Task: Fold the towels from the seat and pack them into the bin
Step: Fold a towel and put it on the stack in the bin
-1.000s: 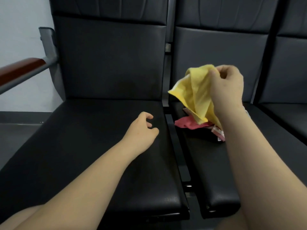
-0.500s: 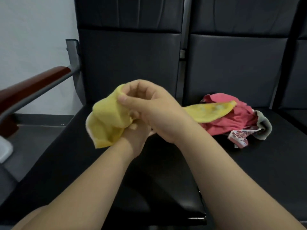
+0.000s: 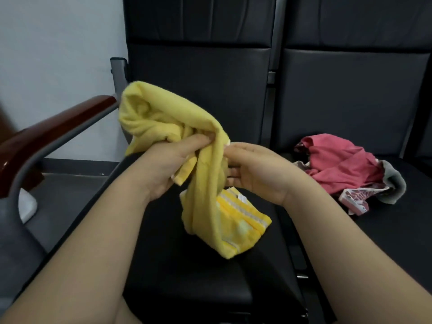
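Note:
A crumpled yellow towel hangs above the left black seat, its striped lower end touching the cushion. My left hand grips its bunched middle with curled fingers. My right hand lies against the towel's right side with fingers straight. On the right seat lies a heap of towels: a red one, a grey one and a red-and-white patterned one. No bin is in view.
A brown wooden armrest on a grey metal frame stands left of the seat. A white object sits on the grey floor below it. The seat backs rise close behind my hands.
The yellow towel has come over from the heap to the left seat. My left hand has taken hold of it, my right hand has loosened, and its lower end has dropped onto the cushion.

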Demonstrator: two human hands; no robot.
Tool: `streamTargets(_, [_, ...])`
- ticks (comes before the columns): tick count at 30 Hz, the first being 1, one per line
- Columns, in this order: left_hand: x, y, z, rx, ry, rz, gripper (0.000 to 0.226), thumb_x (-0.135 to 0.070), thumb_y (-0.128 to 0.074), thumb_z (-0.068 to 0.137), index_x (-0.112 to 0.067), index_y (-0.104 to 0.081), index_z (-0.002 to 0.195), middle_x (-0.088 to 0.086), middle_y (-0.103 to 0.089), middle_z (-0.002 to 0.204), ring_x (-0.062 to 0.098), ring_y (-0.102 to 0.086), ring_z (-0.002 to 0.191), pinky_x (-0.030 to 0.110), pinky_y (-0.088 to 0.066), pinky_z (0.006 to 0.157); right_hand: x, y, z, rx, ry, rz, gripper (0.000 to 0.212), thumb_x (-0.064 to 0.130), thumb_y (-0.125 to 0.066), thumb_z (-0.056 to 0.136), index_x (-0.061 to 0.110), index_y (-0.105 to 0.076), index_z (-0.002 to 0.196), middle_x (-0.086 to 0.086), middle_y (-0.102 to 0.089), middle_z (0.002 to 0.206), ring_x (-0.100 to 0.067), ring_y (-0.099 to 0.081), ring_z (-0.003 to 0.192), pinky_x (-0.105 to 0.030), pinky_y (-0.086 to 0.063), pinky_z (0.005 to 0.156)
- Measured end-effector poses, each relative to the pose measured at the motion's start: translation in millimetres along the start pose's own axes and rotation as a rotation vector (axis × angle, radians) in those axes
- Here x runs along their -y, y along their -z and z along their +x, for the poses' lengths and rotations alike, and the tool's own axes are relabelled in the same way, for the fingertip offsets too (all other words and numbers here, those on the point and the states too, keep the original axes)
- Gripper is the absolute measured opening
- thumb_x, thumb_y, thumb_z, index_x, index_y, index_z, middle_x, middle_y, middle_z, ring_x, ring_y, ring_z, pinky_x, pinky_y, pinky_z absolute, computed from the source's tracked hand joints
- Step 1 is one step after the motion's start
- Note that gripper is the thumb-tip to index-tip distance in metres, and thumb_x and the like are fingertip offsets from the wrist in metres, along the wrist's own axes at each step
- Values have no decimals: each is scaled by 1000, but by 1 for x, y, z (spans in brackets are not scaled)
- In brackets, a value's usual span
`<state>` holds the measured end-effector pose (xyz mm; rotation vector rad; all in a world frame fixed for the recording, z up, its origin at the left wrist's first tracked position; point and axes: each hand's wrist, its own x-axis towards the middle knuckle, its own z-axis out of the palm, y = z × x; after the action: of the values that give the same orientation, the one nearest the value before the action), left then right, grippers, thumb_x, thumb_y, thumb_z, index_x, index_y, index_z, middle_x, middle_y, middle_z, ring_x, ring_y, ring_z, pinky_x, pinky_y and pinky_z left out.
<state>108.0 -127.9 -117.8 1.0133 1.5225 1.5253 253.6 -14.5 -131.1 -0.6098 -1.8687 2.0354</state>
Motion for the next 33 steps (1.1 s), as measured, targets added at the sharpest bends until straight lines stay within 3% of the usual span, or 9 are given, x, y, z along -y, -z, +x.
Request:
streamTargets(6, [7, 33, 10, 10, 297, -34, 52, -46, -81, 74, -18, -68, 116, 1, -76, 101, 19, -73, 97, 43, -56, 91, -3, 8, 7, -237, 17, 155, 31, 17, -62, 96, 1, -62, 123, -14, -72, 108, -22, -70, 93, -36, -59, 83])
streamTargets(11, [3, 41, 15, 25, 111, -508, 38, -29, -73, 86, -9, -65, 117, 10, -70, 120, 24, -68, 113, 42, -58, 93, 11, 23, -1, -376, 69, 347, 33, 18, -67, 92, 6, -62, 122, -6, -72, 102, -18, -72, 87, -31, -59, 73])
streamTargets(15, [9, 39, 10, 44, 370, -71, 46, -26, -77, 78, -16, -67, 122, 8, -76, 111, 23, -75, 96, 35, -63, 72, 19, 37, -7, -464, 102, 313, 35, 16, -71, 88, 4, -64, 120, -9, -70, 111, -22, -69, 101, -31, -59, 77])
streamTargets(18, [11, 40, 11, -69, 439, -100, 37, -39, -78, 79, -18, -75, 110, 7, -76, 103, 20, -75, 86, 36, -62, 69, 19, 42, -9, -563, 95, 94, 35, 20, -74, 86, 8, -66, 117, -8, -70, 114, -21, -69, 105, -32, -59, 81])
streamTargets(22, [9, 42, 16, -239, 251, -367, 80, -37, -85, 75, -18, -50, 144, 5, -74, 117, 21, -72, 104, 53, -53, 96, 17, 42, -15, -641, 138, -77, 31, 28, -77, 84, 11, -67, 108, -5, -72, 109, -19, -70, 100, -35, -60, 86])
streamTargets(25, [8, 35, 12, -254, 114, -335, 108, -14, -85, 75, -32, -20, 159, 8, -64, 123, 25, -69, 110, 54, -52, 98, 22, 38, -27, -589, 185, -36, 25, 29, -75, 86, 10, -65, 101, -5, -74, 98, -20, -71, 90, -31, -59, 81])
streamTargets(28, [-1, 25, -1, -359, -118, -204, 77, -4, -77, 85, -36, -43, 146, 5, -69, 111, 22, -72, 103, 43, -59, 90, 32, 32, -43, -754, 281, -282, 28, 35, -73, 87, 11, -63, 98, 2, -62, 83, -11, -58, 74, -18, -51, 56])
streamTargets(30, [-8, 26, -9, -393, -264, -174, 45, -9, -72, 91, -31, -63, 129, 2, -74, 104, 19, -72, 104, 39, -59, 90, 41, 25, -53, -868, 428, -508, 29, 38, -70, 89, 11, -62, 96, 3, -59, 83, -7, -54, 72, -20, -50, 59])
streamTargets(33, [-16, 34, -14, -560, -457, 12, 15, -18, -67, 95, -29, -74, 103, -7, -74, 101, 10, -70, 101, 37, -58, 92, 56, 15, -67, -926, 642, -472, 24, 36, -67, 92, 14, -57, 92, 4, -56, 77, -6, -51, 69, -30, -49, 63])
